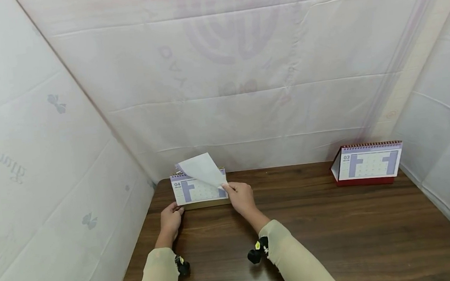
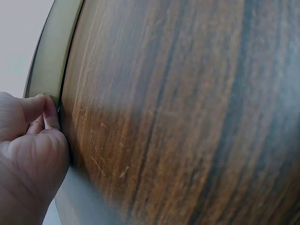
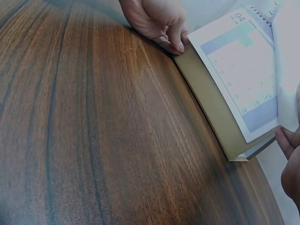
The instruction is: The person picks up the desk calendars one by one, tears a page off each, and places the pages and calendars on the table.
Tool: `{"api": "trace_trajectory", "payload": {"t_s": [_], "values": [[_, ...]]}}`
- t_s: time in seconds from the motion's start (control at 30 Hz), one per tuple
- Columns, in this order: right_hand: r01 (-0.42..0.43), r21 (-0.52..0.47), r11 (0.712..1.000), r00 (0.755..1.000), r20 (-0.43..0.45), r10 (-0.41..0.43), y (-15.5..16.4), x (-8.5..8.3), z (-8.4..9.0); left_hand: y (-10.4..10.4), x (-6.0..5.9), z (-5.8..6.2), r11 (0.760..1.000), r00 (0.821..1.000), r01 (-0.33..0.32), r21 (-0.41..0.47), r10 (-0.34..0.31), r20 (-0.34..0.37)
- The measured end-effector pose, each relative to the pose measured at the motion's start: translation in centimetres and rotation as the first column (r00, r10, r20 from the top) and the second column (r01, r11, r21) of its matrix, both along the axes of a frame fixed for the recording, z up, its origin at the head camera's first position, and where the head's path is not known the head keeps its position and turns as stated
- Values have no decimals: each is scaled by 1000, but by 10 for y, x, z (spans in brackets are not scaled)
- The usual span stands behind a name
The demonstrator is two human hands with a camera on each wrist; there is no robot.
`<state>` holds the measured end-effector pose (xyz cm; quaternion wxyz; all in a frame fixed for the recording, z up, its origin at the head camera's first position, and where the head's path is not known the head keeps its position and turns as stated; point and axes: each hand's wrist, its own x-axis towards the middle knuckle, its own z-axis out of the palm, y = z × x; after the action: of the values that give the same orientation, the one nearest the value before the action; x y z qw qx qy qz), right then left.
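A spiral-bound desk calendar (image 1: 199,193) stands near the table's back left, its "04" page facing forward. My left hand (image 1: 170,219) pinches the lower left corner of its tan base (image 2: 55,51) between thumb and finger. Up at the right side, my right hand (image 1: 242,197) grips the corner of a white page (image 1: 204,166) that is lifted and bent diagonally over the "04" sheet. In the right wrist view, part of that raised page hides the right portion of the sheet and its spiral binding (image 3: 259,14).
A second desk calendar (image 1: 371,164) with a red base and an "03" page stands at the back right of the brown wooden table (image 1: 314,221). White sheeting (image 1: 247,121) rises behind the table and on both sides.
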<state>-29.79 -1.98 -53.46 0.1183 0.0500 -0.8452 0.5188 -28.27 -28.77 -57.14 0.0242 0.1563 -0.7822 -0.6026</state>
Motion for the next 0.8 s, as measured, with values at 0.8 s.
{"api": "trace_trajectory", "payload": {"t_s": [0.8], "values": [[-18, -103, 995, 999, 49, 23, 2, 1, -6, 2, 2, -2, 1000, 1000, 2, -3, -2, -6]]}}
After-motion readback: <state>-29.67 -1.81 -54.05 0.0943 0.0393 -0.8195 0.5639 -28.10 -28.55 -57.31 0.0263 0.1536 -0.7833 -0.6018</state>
